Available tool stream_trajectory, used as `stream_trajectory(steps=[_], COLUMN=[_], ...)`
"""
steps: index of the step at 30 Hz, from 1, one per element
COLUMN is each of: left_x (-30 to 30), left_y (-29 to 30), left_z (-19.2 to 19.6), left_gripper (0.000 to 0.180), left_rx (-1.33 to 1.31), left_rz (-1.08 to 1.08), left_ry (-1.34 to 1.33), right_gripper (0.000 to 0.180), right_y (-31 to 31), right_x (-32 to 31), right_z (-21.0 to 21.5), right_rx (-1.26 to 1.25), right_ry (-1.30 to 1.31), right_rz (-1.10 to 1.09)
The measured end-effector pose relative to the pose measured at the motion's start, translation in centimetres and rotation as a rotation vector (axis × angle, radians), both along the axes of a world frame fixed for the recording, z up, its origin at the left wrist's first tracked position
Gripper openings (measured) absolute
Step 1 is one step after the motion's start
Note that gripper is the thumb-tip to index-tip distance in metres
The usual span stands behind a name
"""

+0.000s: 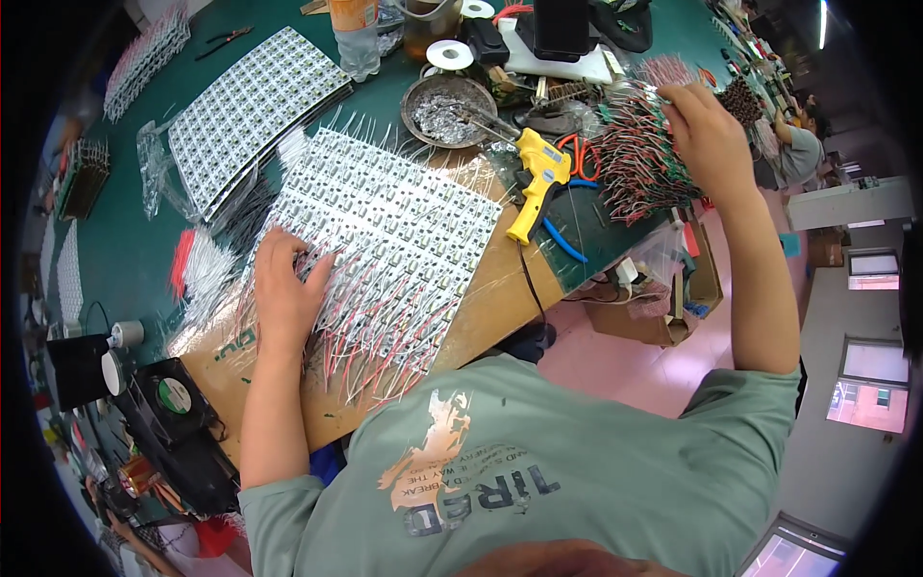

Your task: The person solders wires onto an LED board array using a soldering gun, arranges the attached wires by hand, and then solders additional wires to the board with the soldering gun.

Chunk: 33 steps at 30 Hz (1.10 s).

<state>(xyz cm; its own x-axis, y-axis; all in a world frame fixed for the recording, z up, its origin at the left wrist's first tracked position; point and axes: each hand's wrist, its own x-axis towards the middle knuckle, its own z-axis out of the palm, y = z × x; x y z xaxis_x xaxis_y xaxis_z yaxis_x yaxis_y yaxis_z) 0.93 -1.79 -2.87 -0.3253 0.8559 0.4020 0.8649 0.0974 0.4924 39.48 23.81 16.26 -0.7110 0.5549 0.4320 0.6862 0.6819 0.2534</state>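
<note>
- At the wired panel's (409, 202) left edge, your left grip (288, 288) rests, thumb apart from fingers; you cannot tell whether it pinches anything.
- Under that hand, the panel lies on cardboard (500, 300), its rows slanting toward you as they run rightward.
- Right of the panel, a yellow soldering gun (543, 173) separates it from the wire bundle (630, 154), tip pointing away from you.
- Farther right of the panel, your right grip (707, 135), the nearer hand, bends over the bundle's right side; its closure is unclear.
</note>
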Motion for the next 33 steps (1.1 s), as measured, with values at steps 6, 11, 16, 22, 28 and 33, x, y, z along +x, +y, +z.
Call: stream_trajectory(steps=[6,11,16,22,28,33], left_x=[0.0,-0.1,0.0,-0.2,0.1,-0.1], left_y=[0.1,0.0,0.0,0.0,0.1,0.1], left_z=[0.1,0.0,0.2,0.3,0.5,0.3], left_gripper=[0.037,0.037,0.034,0.035,0.034,0.036], left_rx=[0.008,0.022,-0.020,0.022,0.014,0.022], left_rz=[-0.008,-0.014,0.007,-0.032,-0.006,-0.023], left_ry=[0.005,0.002,-0.021,-0.025,-0.024,-0.003], right_gripper=[0.022,0.021,0.019,0.021,0.020,0.018], right_y=[1.2,2.9,5.1,7.3,7.5,6.9], right_x=[-0.2,-2.4,-5.1,-6.0,-5.0,-2.5], right_z=[-0.2,-0.6,-3.0,-5.6,-4.4,-0.3], right_rx=[0.040,0.101,0.083,0.067,0.241,0.325], right_ry=[-0.275,-0.294,-0.411,-0.362,-0.171,-0.124], right_rz=[-0.023,-0.070,-0.201,-0.166,0.049,0.017])
